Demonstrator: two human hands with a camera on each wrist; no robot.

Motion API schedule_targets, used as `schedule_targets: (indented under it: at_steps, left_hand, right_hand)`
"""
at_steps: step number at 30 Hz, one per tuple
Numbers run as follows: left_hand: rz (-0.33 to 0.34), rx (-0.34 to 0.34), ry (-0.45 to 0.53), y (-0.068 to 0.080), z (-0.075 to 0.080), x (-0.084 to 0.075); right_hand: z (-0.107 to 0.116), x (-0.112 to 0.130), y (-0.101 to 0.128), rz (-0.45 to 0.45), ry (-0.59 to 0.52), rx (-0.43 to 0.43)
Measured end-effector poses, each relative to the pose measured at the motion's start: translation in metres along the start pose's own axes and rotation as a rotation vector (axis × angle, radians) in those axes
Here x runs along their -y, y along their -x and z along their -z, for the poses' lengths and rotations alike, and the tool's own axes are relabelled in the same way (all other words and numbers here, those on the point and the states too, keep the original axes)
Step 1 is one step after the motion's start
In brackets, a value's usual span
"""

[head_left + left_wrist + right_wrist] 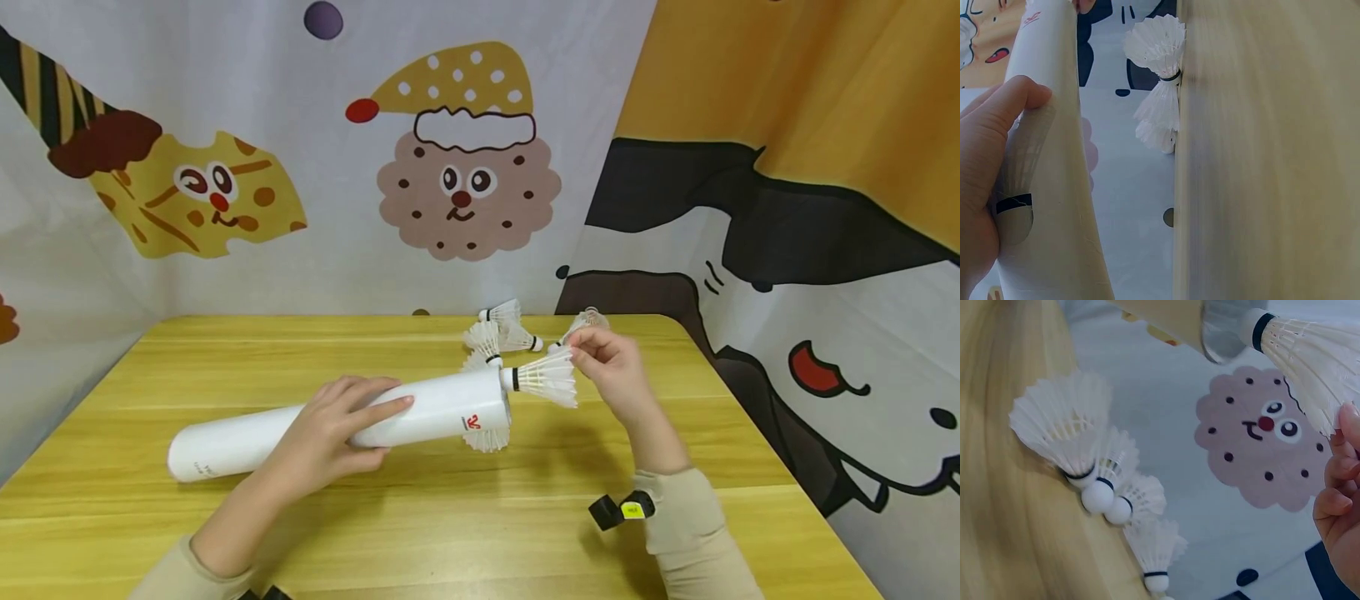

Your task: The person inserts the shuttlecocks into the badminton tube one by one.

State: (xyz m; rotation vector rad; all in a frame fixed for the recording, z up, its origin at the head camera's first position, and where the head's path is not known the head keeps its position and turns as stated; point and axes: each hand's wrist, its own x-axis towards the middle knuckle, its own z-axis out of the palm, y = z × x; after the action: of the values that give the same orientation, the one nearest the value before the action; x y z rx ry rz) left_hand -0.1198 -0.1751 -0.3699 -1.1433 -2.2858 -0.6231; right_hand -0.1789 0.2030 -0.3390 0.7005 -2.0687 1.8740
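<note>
A long white shuttlecock tube lies across the table's middle, tilted with its right end raised. My left hand grips it around the middle. My right hand pinches the feather edge of a shuttlecock, whose cork points left at the tube's right end. In the right wrist view that cork overlaps the tube's rim; how far it goes in cannot be told. Through a side window in the tube, the left wrist view shows another shuttlecock inside.
Several loose shuttlecocks lie at the table's back, right of its middle. One more shuttlecock shows partly from behind the tube's right end. The wooden table ends at a printed curtain behind it.
</note>
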Motion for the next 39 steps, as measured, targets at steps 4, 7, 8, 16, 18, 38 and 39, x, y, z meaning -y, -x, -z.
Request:
schedule_targets:
  at_steps: [4,7,8,16,18,38,39]
  left_hand:
    - [0.002,0.001,-0.001,0.0,0.0,0.0]
    - [0.002,0.0,0.001,0.0,0.0,-0.001]
    - [0.003,-0.001,0.003,-0.001,0.0,-0.001]
    - [-0.005,-0.008,0.004,-0.001,-0.001,0.0]
    - [-0.006,-0.008,0.003,-0.001,-0.001,-0.001]
    - [-0.021,-0.006,0.012,0.001,0.0,0.0]
    - [-0.02,-0.005,0.012,0.001,0.0,0.0]
  right_hand:
    - [-0.011,0.001,0.002,0.012,-0.015,0.034]
    - [-0.02,0.0,0.004,0.013,0.0,0.046]
    - [-0.022,0.0,0.004,0.015,0.01,0.049]
    - [-0.04,-0.002,0.009,0.053,0.071,0.038]
    - [-0.043,-0.002,0.01,0.043,0.111,0.044]
    - [-0.072,0.032,0.016,0.151,0.241,0.076]
    - [-0.073,0.033,0.016,0.154,0.243,0.069]
